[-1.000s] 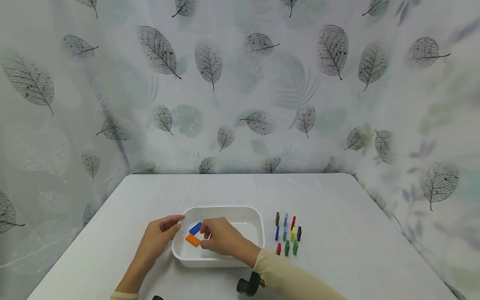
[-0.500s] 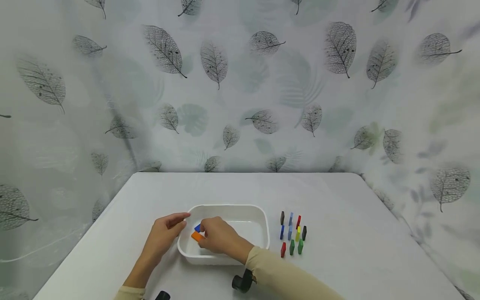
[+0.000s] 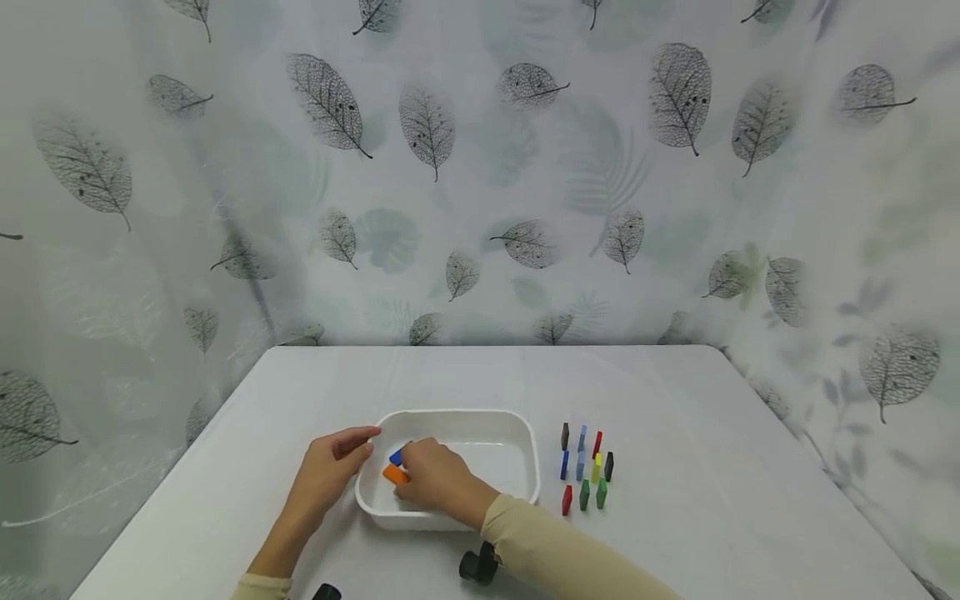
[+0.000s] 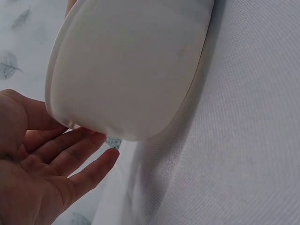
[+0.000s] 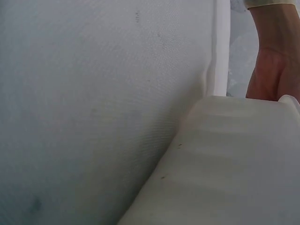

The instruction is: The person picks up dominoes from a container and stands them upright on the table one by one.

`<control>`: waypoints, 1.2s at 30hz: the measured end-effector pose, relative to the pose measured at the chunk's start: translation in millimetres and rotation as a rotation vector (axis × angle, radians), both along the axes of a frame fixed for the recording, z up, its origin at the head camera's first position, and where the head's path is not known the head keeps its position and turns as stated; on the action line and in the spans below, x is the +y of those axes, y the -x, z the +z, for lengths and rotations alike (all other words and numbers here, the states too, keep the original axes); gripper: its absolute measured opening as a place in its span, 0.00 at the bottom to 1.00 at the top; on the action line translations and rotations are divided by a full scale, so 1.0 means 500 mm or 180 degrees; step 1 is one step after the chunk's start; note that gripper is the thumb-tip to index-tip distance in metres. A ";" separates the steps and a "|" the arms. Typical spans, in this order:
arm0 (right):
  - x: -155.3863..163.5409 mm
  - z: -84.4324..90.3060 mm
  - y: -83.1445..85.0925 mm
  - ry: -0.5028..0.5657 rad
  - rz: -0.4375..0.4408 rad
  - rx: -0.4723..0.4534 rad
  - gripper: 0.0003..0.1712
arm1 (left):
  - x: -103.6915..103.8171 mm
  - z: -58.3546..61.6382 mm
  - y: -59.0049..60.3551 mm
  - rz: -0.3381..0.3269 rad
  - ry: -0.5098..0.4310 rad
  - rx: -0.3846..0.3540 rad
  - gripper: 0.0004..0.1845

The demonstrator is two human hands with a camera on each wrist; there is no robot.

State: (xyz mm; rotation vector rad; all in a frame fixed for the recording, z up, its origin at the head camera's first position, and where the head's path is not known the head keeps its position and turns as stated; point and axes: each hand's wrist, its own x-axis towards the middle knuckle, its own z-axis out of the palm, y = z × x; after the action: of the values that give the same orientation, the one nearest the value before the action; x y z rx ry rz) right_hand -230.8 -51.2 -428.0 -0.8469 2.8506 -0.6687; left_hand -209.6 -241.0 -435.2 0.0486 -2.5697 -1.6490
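Note:
In the head view a white tray [image 3: 480,423] sits on the table. My left hand [image 3: 330,468] is at its left end, fingertips and thumb touching the rim. The left wrist view shows those fingers [image 4: 77,157] extended against the tray's outer wall. My right hand [image 3: 435,477] reaches into the tray, fingers bent downward beside an orange block [image 3: 395,474] and a blue block [image 3: 396,457]. It partly covers both blocks. Its fingertips are hidden, so any grip is unclear. In the right wrist view the tray wall [image 5: 243,154] hides most of the hand.
Right of the tray, several small blocks stand on end in rows, among them a yellow block [image 3: 597,468], a green block [image 3: 584,495] and a red block [image 3: 567,500]. A black wrist-camera part [image 3: 478,565] hangs under the right forearm. A leaf-patterned curtain [image 3: 480,167] encloses the table.
My right hand has moved in closer to the orange and blue blocks and covers more of them. The left hand stays at the rim. The whole head view has shifted slightly.

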 end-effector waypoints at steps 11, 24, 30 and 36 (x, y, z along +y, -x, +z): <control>-0.022 -0.001 -0.003 -0.0386 -0.0112 0.0252 0.12 | -0.002 0.007 -0.005 0.0013 -0.0020 -0.0032 0.16; -0.022 -0.010 -0.004 -0.0479 -0.0011 0.0555 0.10 | -0.001 0.002 -0.003 -0.0010 -0.0069 0.0008 0.16; -0.020 -0.007 -0.005 -0.0399 0.0140 0.0508 0.14 | -0.001 0.004 -0.006 -0.0004 -0.0092 0.0008 0.16; -0.014 -0.006 -0.008 -0.0286 0.0185 0.0438 0.18 | 0.001 0.005 -0.006 -0.0006 -0.0096 -0.0028 0.16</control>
State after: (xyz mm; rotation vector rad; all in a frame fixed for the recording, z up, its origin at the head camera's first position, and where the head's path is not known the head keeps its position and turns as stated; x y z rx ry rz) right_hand -226.6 -57.9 -431.1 -0.9938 2.9371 -0.4897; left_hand -206.5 -240.7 -432.8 0.0556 -2.5522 -1.6920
